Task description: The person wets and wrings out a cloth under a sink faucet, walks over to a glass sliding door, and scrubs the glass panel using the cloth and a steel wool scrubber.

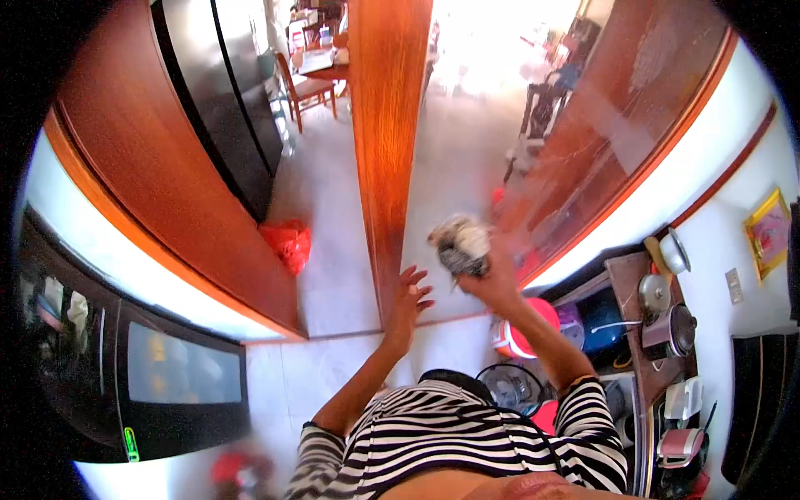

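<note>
My right hand grips a bunched grey and cream cloth, raised in front of the glass door panel. To its left, my left hand is held up with its fingers apart and nothing in it. It is close to the lower part of the wooden door-frame post, and I cannot tell if it touches the wood.
A red plastic bag lies beyond the doorway at left. A shelf with pots and a cooker stands at right, with a red bucket beside it. Farther off is a wooden chair. A dark cabinet is at lower left.
</note>
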Demonstrator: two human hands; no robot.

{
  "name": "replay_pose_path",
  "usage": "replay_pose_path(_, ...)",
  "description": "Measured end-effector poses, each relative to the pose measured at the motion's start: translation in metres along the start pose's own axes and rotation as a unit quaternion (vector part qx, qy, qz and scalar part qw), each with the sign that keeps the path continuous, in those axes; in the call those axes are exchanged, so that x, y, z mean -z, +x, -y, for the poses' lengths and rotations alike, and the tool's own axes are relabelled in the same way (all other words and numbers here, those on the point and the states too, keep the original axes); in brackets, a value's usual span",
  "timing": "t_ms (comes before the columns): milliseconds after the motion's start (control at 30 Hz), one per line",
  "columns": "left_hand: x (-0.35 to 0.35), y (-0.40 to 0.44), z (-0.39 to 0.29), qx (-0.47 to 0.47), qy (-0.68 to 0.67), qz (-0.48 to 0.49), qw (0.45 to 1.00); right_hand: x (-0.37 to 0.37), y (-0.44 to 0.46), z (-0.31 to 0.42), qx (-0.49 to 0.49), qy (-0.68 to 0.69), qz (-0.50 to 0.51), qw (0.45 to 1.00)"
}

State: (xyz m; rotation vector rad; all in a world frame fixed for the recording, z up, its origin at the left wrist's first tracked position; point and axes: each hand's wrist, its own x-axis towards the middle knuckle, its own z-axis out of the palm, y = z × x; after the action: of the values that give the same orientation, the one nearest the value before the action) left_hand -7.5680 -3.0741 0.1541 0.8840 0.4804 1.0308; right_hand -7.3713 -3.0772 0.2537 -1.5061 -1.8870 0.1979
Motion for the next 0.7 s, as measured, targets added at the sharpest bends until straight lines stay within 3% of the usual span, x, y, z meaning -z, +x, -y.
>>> replay_pose_path(67,0.013,0.012,0.002,-0.074,0.109,-0.054,0.99,0.061,0.04,0.05,0.028,-0.047,-0.164,0.985)
replay_pose_path(100,0.024,0.017,0.0,-0.12,0.158,-0.085,0.977,0.092,0.066,0.092,0.09,-0.022,-0.208,0.974)
replay_pose_path(133,0.032,0.026,0.0,-0.164,0.205,-0.117,0.958,0.118,0.096,0.114,0.084,0.005,-0.25,0.965)
replay_pose_path(200,0.027,0.039,-0.003,-0.261,0.365,-0.213,0.868,0.175,0.145,0.149,0.228,-0.137,-0.349,0.899)
replay_pose_path(267,0.017,0.053,-0.048,-0.325,0.473,-0.256,0.778,0.216,0.199,0.16,0.287,-0.388,-0.371,0.794)
replay_pose_path(300,0.019,0.065,-0.055,-0.324,0.498,-0.24,0.768,0.22,0.212,0.161,0.29,-0.386,-0.377,0.79)
replay_pose_path(400,0.019,0.092,-0.056,-0.302,0.391,-0.201,0.846,0.206,0.219,0.153,0.282,-0.396,-0.377,0.789)
replay_pose_path(500,0.02,0.099,-0.065,-0.186,0.319,-0.199,0.908,0.137,0.173,0.127,0.228,-0.403,-0.253,0.849)
replay_pose_path(600,0.024,0.094,-0.07,-0.208,0.309,-0.156,0.915,0.081,0.117,0.079,0.252,-0.508,-0.074,0.821)
replay_pose_path(700,0.027,0.09,-0.078,-0.197,0.359,-0.147,0.9,0.073,0.097,0.053,0.325,-0.552,-0.074,0.764)
